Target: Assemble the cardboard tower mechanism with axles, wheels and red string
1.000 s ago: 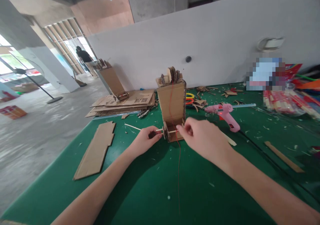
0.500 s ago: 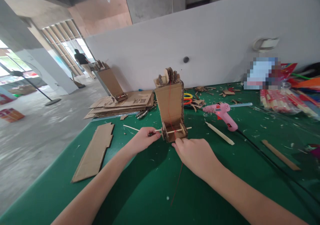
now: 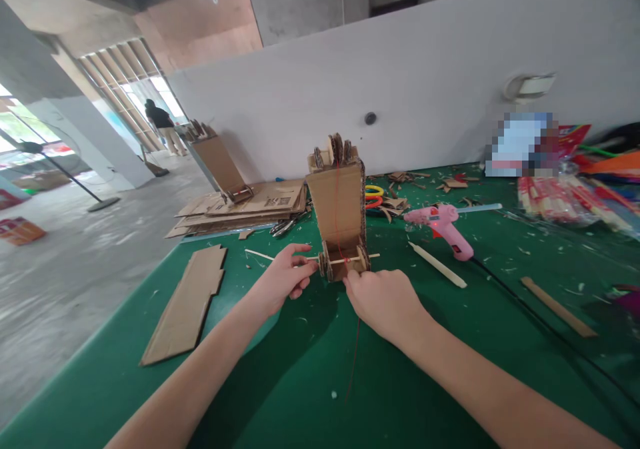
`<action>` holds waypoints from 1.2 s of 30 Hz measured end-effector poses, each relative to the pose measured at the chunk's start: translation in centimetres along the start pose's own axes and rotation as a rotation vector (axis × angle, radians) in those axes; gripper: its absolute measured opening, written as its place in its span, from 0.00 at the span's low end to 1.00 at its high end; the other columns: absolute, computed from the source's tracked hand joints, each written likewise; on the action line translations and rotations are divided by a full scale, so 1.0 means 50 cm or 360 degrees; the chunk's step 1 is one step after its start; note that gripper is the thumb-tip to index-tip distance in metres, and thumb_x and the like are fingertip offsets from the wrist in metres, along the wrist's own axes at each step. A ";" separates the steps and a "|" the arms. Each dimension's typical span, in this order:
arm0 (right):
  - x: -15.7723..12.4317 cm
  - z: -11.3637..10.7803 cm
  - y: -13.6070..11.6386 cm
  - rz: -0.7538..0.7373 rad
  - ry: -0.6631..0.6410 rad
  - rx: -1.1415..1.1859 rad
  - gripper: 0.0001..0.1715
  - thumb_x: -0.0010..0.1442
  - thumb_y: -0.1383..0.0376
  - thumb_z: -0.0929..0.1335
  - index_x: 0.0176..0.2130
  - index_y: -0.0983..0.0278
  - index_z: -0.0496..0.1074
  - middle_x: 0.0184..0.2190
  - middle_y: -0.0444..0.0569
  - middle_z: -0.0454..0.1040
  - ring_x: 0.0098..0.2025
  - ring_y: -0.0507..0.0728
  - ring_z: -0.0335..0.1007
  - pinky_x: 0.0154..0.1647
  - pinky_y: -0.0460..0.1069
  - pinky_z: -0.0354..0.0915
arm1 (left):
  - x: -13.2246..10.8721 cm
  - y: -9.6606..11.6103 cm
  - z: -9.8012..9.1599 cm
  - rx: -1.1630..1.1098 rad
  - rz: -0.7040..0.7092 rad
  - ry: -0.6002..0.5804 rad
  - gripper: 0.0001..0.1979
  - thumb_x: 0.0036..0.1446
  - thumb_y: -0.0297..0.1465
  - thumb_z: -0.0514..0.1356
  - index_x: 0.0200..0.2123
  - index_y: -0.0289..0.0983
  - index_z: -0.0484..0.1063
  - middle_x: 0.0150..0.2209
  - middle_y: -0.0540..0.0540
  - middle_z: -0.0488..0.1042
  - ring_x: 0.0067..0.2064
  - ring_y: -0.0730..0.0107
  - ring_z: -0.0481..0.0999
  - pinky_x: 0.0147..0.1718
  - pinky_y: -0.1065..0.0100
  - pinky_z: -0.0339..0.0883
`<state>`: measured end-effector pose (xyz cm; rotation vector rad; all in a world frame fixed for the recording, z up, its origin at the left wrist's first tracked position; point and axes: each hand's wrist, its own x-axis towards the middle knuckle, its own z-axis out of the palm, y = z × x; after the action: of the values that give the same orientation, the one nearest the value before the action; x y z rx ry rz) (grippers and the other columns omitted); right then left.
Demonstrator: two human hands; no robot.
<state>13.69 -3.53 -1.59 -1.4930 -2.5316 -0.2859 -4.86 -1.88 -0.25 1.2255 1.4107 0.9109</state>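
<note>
Cardboard tower (image 3: 336, 202) stands mid-table on the green table (image 3: 280, 396). The left hand (image 3: 283, 277) pinches the left end of the stick (image 3: 373, 256) through the tower's base, its other fingers loose. The right hand (image 3: 385, 299), curled, nips the red string (image 3: 353, 362) at the near side of the base.

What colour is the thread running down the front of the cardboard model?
Red; the thread shows best in the head view.
</note>
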 end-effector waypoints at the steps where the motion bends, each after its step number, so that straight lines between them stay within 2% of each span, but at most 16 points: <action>1: 0.001 0.000 0.000 0.0011 -0.0014 -0.0006 0.13 0.61 0.68 0.58 0.33 0.66 0.70 0.20 0.52 0.74 0.24 0.60 0.74 0.21 0.47 0.51 | -0.002 0.001 0.001 0.0004 -0.0001 -0.0011 0.22 0.50 0.33 0.62 0.48 0.37 0.59 0.26 0.55 0.63 0.18 0.84 0.58 0.11 0.78 0.48; 3: 0.001 0.000 0.000 0.0035 -0.0036 -0.0022 0.12 0.60 0.69 0.59 0.34 0.67 0.70 0.20 0.53 0.74 0.25 0.59 0.74 0.21 0.48 0.51 | -0.004 0.003 0.001 -0.0031 -0.0039 -0.0042 0.23 0.50 0.33 0.62 0.48 0.36 0.60 0.23 0.56 0.61 0.18 0.84 0.58 0.12 0.78 0.47; 7: 0.001 0.002 0.002 0.0049 -0.0039 -0.0037 0.13 0.60 0.69 0.58 0.34 0.67 0.70 0.19 0.53 0.74 0.25 0.59 0.74 0.21 0.48 0.51 | -0.003 0.005 -0.002 -0.0171 -0.0251 -0.0073 0.22 0.50 0.32 0.62 0.48 0.35 0.62 0.19 0.57 0.59 0.18 0.84 0.56 0.13 0.79 0.43; 10: 0.000 0.003 0.002 0.0051 -0.0042 -0.0043 0.14 0.61 0.69 0.58 0.35 0.67 0.70 0.20 0.53 0.74 0.25 0.60 0.74 0.21 0.48 0.51 | -0.004 0.008 -0.003 -0.0236 -0.0371 -0.0130 0.17 0.48 0.33 0.62 0.41 0.34 0.65 0.19 0.57 0.57 0.17 0.85 0.54 0.13 0.79 0.43; 12: 0.000 0.004 0.000 0.0062 -0.0052 -0.0045 0.14 0.61 0.68 0.58 0.36 0.67 0.71 0.20 0.53 0.74 0.25 0.60 0.75 0.21 0.47 0.52 | -0.006 0.009 -0.001 -0.0250 -0.0377 -0.0165 0.14 0.47 0.35 0.63 0.35 0.34 0.66 0.21 0.57 0.56 0.18 0.86 0.54 0.13 0.79 0.42; 15: 0.000 0.003 -0.003 0.0068 -0.0065 -0.0034 0.14 0.62 0.67 0.58 0.35 0.67 0.71 0.19 0.53 0.74 0.26 0.60 0.75 0.22 0.47 0.53 | -0.010 0.006 0.004 -0.0180 -0.0315 -0.0147 0.14 0.49 0.38 0.62 0.29 0.35 0.62 0.23 0.56 0.56 0.18 0.86 0.55 0.12 0.79 0.41; 21: 0.001 0.002 -0.004 0.0073 -0.0065 -0.0031 0.15 0.62 0.68 0.58 0.36 0.67 0.71 0.19 0.54 0.74 0.25 0.61 0.75 0.21 0.47 0.55 | -0.014 0.003 0.003 0.0275 -0.0202 -0.0100 0.18 0.55 0.47 0.53 0.27 0.38 0.59 0.20 0.58 0.52 0.15 0.84 0.50 0.11 0.76 0.40; 23: 0.001 0.001 -0.004 0.0071 -0.0056 -0.0023 0.15 0.62 0.66 0.58 0.38 0.67 0.71 0.20 0.54 0.75 0.25 0.61 0.75 0.21 0.48 0.55 | -0.019 0.009 -0.001 0.0550 -0.0053 0.0000 0.18 0.56 0.47 0.51 0.29 0.37 0.62 0.18 0.58 0.51 0.15 0.81 0.53 0.12 0.75 0.44; 25: -0.001 0.000 -0.005 0.0056 -0.0056 -0.0005 0.15 0.62 0.65 0.58 0.37 0.67 0.71 0.20 0.54 0.74 0.24 0.60 0.74 0.22 0.48 0.56 | -0.026 0.019 -0.004 0.0852 0.0261 0.0191 0.17 0.58 0.45 0.49 0.33 0.37 0.66 0.18 0.55 0.56 0.18 0.77 0.59 0.15 0.73 0.51; 28: -0.004 -0.001 -0.010 -0.0025 -0.0028 0.0057 0.16 0.63 0.65 0.57 0.35 0.66 0.71 0.23 0.53 0.75 0.25 0.58 0.74 0.23 0.47 0.56 | -0.039 0.034 0.003 0.1287 0.0823 0.0405 0.14 0.59 0.40 0.51 0.40 0.38 0.69 0.30 0.47 0.68 0.32 0.69 0.68 0.29 0.68 0.62; 30: -0.004 0.001 -0.014 -0.0081 -0.0014 0.0092 0.16 0.63 0.67 0.56 0.36 0.66 0.71 0.24 0.53 0.75 0.26 0.57 0.74 0.23 0.46 0.54 | -0.043 0.041 0.018 0.1590 0.1080 0.0366 0.13 0.58 0.38 0.53 0.41 0.38 0.70 0.37 0.45 0.70 0.42 0.63 0.66 0.40 0.63 0.63; 32: -0.005 0.005 -0.015 -0.0119 -0.0010 0.0095 0.17 0.64 0.67 0.56 0.37 0.66 0.71 0.24 0.52 0.75 0.26 0.56 0.73 0.23 0.46 0.52 | -0.040 0.045 0.035 0.1839 0.1187 0.0283 0.12 0.58 0.37 0.54 0.41 0.38 0.71 0.40 0.45 0.70 0.45 0.60 0.63 0.44 0.60 0.60; 36: -0.007 0.010 -0.016 -0.0178 0.0025 0.0058 0.18 0.64 0.67 0.55 0.41 0.65 0.71 0.26 0.52 0.75 0.24 0.55 0.71 0.22 0.47 0.49 | -0.020 0.049 0.063 0.2113 0.1132 0.0246 0.09 0.58 0.34 0.54 0.37 0.37 0.72 0.39 0.44 0.69 0.44 0.59 0.63 0.41 0.59 0.59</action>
<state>13.12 -4.10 -2.24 -1.3337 -2.5979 -0.2652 -1.31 -2.61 1.68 2.8121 1.7618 0.4079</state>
